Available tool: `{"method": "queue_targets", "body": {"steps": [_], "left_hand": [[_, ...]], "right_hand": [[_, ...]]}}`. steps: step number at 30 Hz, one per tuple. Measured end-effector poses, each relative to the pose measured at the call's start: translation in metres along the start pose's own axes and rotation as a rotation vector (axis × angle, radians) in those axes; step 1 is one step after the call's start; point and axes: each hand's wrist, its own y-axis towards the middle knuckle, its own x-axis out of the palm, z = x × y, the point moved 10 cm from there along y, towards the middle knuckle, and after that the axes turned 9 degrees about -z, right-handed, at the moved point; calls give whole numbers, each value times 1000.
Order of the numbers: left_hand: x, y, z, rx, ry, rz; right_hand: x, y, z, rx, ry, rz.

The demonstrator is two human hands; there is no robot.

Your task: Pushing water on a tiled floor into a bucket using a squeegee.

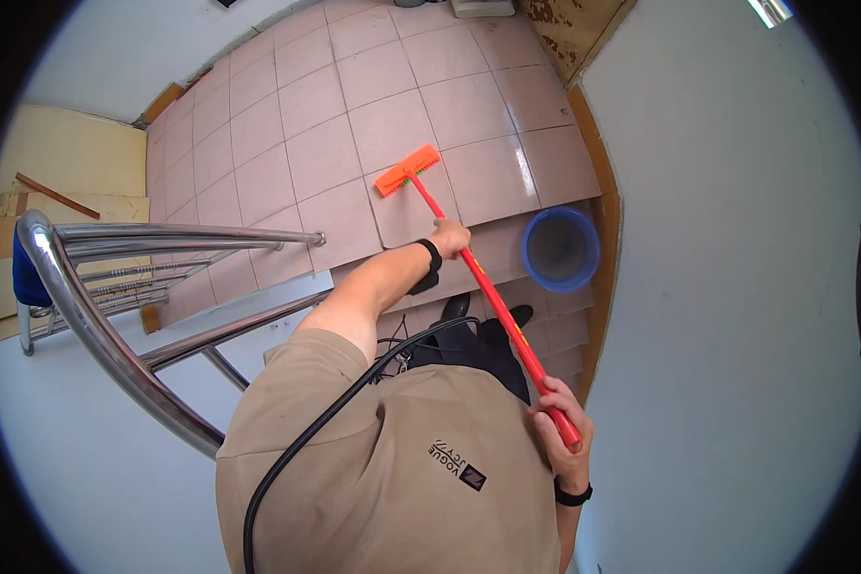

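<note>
A long-handled floor brush slants from the landing down toward my right side. Its handle is red, and its wide orange head with short bristles rests on the pinkish tiles. My left hand is closed around the handle's lower part, not far from the head. Near the top end of the handle my right hand wraps round it, close to my body. Black bands sit on both wrists.
A blue bucket with murky contents stands on a step at the right, beside the wall. Metal railings run along the left. Below the tiled landing, stairs descend under my feet. A black cable crosses my front.
</note>
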Motion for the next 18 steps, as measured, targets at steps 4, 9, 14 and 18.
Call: {"method": "queue_targets", "body": {"steps": [4,9,14,18], "left_hand": [[-2,13,-86,-249,-654,164],[9,-5,-77,-355,-975,254],[49,3,19,-58,84,-96],[107,34,35,-148,-243,-96]], "right_hand": [[30,26,-23,16,39,-132],[34,11,-17,2,-52,-177],[13,-41,-14,81,-24,-39],[1,-84,-17,148,4,56]]}}
